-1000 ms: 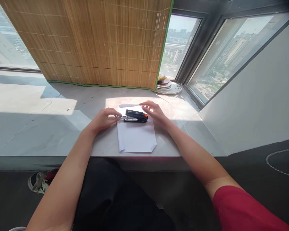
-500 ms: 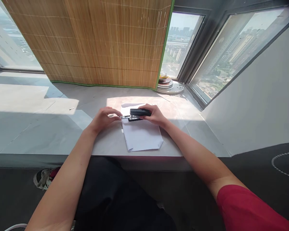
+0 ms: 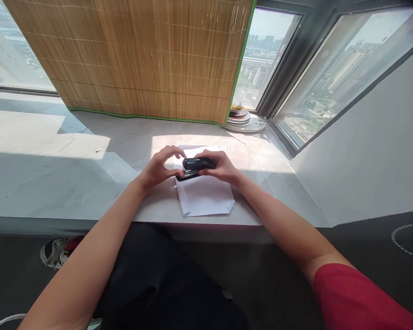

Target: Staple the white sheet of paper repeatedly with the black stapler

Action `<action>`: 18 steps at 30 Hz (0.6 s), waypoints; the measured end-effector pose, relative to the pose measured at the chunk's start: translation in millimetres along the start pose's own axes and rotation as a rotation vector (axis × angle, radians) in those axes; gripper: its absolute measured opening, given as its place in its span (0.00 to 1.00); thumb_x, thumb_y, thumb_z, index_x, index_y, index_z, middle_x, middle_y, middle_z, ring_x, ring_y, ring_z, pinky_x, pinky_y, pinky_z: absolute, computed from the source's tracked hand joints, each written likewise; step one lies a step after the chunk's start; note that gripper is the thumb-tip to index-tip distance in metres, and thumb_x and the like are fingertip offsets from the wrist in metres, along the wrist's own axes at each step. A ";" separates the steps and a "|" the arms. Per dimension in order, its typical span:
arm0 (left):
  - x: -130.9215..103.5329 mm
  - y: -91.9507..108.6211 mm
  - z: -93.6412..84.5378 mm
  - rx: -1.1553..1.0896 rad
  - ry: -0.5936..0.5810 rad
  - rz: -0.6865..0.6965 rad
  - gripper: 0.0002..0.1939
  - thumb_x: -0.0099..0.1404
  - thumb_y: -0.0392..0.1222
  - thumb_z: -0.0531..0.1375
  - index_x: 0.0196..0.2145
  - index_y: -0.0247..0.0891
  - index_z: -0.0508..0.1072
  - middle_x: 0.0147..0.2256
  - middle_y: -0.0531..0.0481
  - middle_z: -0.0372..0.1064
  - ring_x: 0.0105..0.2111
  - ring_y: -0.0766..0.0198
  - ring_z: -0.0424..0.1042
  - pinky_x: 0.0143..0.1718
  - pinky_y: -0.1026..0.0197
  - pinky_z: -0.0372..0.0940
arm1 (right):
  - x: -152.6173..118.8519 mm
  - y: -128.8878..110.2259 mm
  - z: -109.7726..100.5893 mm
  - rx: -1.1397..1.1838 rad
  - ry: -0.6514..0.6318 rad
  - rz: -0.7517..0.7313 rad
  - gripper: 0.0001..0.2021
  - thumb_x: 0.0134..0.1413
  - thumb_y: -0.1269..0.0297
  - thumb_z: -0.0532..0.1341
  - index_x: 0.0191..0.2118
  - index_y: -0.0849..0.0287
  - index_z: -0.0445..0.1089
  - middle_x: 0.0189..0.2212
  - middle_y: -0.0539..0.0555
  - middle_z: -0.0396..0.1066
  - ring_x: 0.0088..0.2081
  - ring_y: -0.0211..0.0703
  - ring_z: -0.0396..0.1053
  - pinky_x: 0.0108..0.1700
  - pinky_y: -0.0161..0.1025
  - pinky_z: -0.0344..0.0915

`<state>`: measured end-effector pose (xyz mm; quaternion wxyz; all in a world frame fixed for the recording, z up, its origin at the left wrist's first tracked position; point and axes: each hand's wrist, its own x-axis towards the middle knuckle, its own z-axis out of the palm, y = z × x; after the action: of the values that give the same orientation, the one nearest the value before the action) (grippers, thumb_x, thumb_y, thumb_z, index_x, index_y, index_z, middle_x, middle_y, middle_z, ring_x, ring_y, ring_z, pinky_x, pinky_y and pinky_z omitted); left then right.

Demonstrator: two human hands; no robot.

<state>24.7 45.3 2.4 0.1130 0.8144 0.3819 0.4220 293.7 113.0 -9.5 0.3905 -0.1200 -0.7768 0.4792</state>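
The right hand (image 3: 223, 166) pinches the black stapler (image 3: 197, 164) to its left, hiding its rear; the left hand (image 3: 165, 166) is spread, thumb at the stapler's front, contact unclear; paper (image 3: 206, 197) lies below both, its middle partly covered.

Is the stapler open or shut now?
Open: the black top of the stapler stands raised off its base near the left hand, with metal showing between; the right hand grips the other end.
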 end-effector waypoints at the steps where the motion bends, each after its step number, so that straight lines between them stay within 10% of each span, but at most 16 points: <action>1: -0.3 0.1 -0.7 0.049 0.013 -0.015 0.26 0.70 0.66 0.67 0.53 0.45 0.78 0.55 0.41 0.78 0.57 0.48 0.75 0.62 0.43 0.70 | 0.3 -0.9 -6.0 0.017 0.024 0.022 0.25 0.50 0.51 0.81 0.52 0.55 0.83 0.45 0.55 0.82 0.46 0.50 0.79 0.50 0.47 0.76; 6: -6.5 -8.3 -1.1 0.314 -0.285 -0.194 0.20 0.78 0.57 0.58 0.59 0.49 0.79 0.73 0.44 0.62 0.76 0.39 0.52 0.74 0.26 0.48 | -6.7 0.3 -59.8 -0.024 0.254 0.161 0.27 0.41 0.55 0.83 0.49 0.55 0.84 0.46 0.54 0.83 0.48 0.54 0.80 0.52 0.50 0.77; 12: -12.8 -15.8 -5.5 0.539 -0.279 -0.282 0.14 0.73 0.53 0.63 0.35 0.41 0.81 0.63 0.39 0.72 0.67 0.38 0.66 0.72 0.26 0.51 | -18.8 5.6 -98.2 -0.158 0.276 0.281 0.25 0.38 0.57 0.82 0.47 0.55 0.85 0.43 0.54 0.83 0.46 0.54 0.80 0.51 0.50 0.77; 18: -8.3 -4.0 12.7 0.422 -0.395 -0.206 0.25 0.78 0.57 0.55 0.66 0.46 0.72 0.73 0.41 0.62 0.72 0.43 0.60 0.72 0.36 0.54 | -22.2 -4.9 -103.5 -0.248 0.083 0.382 0.25 0.39 0.54 0.82 0.46 0.55 0.86 0.44 0.55 0.84 0.48 0.56 0.79 0.52 0.51 0.77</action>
<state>29.6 43.8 -12.5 0.0554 0.8431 0.5125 0.1532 384.1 165.4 8.0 0.3067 -0.3314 -0.7762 0.4401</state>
